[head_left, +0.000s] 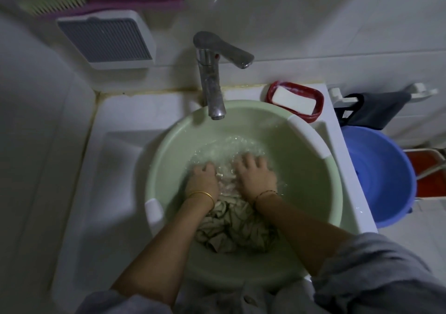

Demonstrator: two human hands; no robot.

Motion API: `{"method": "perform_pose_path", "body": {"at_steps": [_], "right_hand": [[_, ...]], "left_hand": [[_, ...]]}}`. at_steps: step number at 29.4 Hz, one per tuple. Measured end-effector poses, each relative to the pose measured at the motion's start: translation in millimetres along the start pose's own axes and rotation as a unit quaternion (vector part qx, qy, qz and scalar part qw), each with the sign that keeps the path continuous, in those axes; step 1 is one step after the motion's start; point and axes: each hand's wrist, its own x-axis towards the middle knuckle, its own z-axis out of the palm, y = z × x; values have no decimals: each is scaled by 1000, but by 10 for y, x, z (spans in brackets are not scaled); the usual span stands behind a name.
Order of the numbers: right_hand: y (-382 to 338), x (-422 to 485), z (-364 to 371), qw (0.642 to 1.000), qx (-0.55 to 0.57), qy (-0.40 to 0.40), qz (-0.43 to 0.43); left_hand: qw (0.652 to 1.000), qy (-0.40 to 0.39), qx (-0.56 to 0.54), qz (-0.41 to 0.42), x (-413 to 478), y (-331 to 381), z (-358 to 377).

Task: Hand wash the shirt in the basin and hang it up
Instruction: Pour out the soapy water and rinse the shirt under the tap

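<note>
Shirt (231, 227) in a pale, crumpled heap lies in the near half of a green plastic basin (311, 176), its far folds under churned water. The left hand (202, 181), a gold bangle at the wrist, presses down on the cloth with fingers curled into it; whether they are gripping a fold or only pushing cannot be told through the ripples. The right hand (255, 173), a thin beaded bracelet at the wrist, lies flatter, fingers spread and bent over the wet fabric, tips under the surface. Both forearms reach in from rolled grey sleeves.

Beyond the hands, the basin sits in a white sink (115, 149) beneath a chrome tap (212, 79), from which no stream is visible. A white bar of soap (293, 100) rests in a red dish (318, 101) at the sink's back corner, just beside the basin rim. A blue bucket (386, 176) stands beside the sink to the right.

Judged from here, the washing is mid-scrub, with wringing and hanging yet to come. Hard kneading near the front rim could slop water over the edge onto the clothes and floor, and the basin, resting loosely in the sink, might tip under uneven pressure.
</note>
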Motion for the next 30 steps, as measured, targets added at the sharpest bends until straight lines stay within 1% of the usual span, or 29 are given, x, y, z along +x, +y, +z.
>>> {"method": "perform_pose_path", "body": {"at_steps": [1, 2, 3, 4, 5, 7, 8, 9, 10, 11, 12, 14, 15, 16, 17, 18, 20, 21, 22, 23, 24, 25, 26, 27, 28, 29, 30], "right_hand": [[8, 10, -8, 996, 61, 17, 67], [5, 33, -3, 982, 126, 31, 137], [-26, 52, 2, 961, 197, 38, 191], [-73, 65, -19, 936, 272, 37, 219], [-122, 66, -55, 912, 346, 42, 216], [-239, -18, -185, 880, 442, 71, 160], [-315, -111, -285, 872, 463, 91, 131], [-390, -199, -373, 873, 464, 112, 103], [-458, -270, -440, 877, 456, 128, 77], [-519, -314, -485, 884, 443, 141, 57], [-559, -329, -516, 891, 426, 153, 46], [-577, -277, -550, 902, 400, 155, 44], [-556, -223, -558, 908, 388, 149, 51], [-506, -153, -565, 916, 370, 140, 65], [-426, -85, -566, 923, 352, 130, 89], [-326, -9, -561, 927, 336, 121, 113], [-130, 117, -523, 939, 304, 80, 140], [-61, 162, -500, 945, 289, 59, 139], [0, 189, -490, 950, 282, 46, 129], [62, 201, -495, 948, 293, 41, 118], [121, 185, -515, 940, 319, 43, 111], [177, 151, -536, 933, 342, 51, 102], [236, 112, -541, 934, 341, 61, 87], [278, 62, -540, 950, 301, 56, 66], [297, 16, -519, 970, 237, 34, 42], [292, -28, -472, 984, 176, 0, 16], [263, -61, -423, 991, 124, -44, -5]], "left_hand": [[996, 21, -82, -11, 42, -19, 5], [979, 40, -195, -36, 75, -22, -5], [939, 47, -329, -83, 96, -17, -28], [883, 50, -449, -126, 94, 15, -70], [828, 50, -533, -166, 121, 36, -90], [740, 20, -632, -229, 139, 105, -169], [696, -11, -674, -247, 115, 147, -223], [657, -49, -710, -249, 64, 185, -293], [624, -90, -738, -241, -5, 224, -366], [603, -121, -756, -223, -73, 253, -414], [597, -141, -761, -213, -155, 305, -472], [582, -145, -775, -201, -273, 413, -506], [568, -132, -786, -205, -309, 476, -503], [577, -121, -780, -211, -349, 557, -497], [605, -117, -760, -208, -372, 603, -465], [656, -125, -716, -202, -384, 629, -422], [772, -147, -591, -181, -372, 630, -390], [819, -132, -532, -168, -313, 578, -405], [863, -79, -475, -152, -256, 524, -447], [899, -6, -418, -129, -169, 442, -482], [918, 74, -377, -100, -113, 364, -534], [931, 107, -344, -67, -105, 302, -598], [951, 88, -293, -44, -144, 266, -651], [979, 56, -196, -14, -171, 206, -651], [997, 13, -68, 21, -200, 160, -626], [997, -26, 45, 59, -260, 136, -609], [987, -69, 117, 89, -326, 124, -589]]}}
